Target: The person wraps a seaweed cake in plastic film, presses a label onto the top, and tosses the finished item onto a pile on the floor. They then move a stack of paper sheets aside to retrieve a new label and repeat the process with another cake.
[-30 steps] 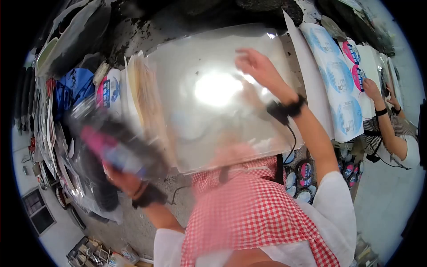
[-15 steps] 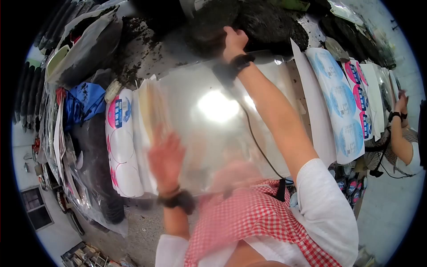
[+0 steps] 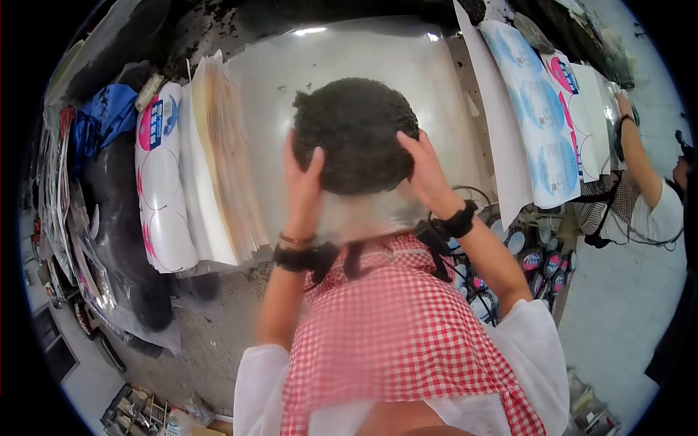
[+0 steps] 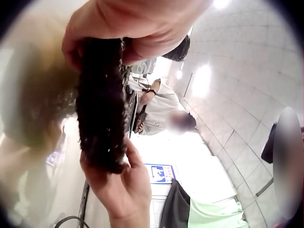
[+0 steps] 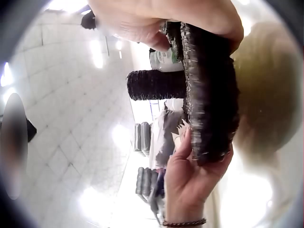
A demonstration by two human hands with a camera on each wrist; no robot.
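Observation:
A thick, round, dark green stack of dried seaweed [image 3: 356, 138] is held upright on its edge or tilted between both hands, over a shiny clear plastic sheet [image 3: 443, 94]. My left hand [image 3: 302, 182] grips its left side, the thumb on the face nearer me. On the opposite side my right hand [image 3: 429, 171] holds it the same way. In the left wrist view the layered, rough edge of the seaweed [image 4: 102, 104] runs between the two hands. The right wrist view shows that edge of the seaweed [image 5: 209, 95] too, with fingers curled over both faces.
Left of the sheet lie a paper stack [image 3: 218, 160], a printed film roll [image 3: 161, 196] and blue cloth [image 3: 109, 116]. To the right is a blue-printed roll [image 3: 534, 116]. Labelled packs [image 3: 538, 269] sit low at right. Another person [image 3: 640, 174] works at far right.
My left hand had a dark labelled pack at left, then let it go. My right hand reached to the dark seaweed stacks at the back. Now both hands hold one stack over the sheet.

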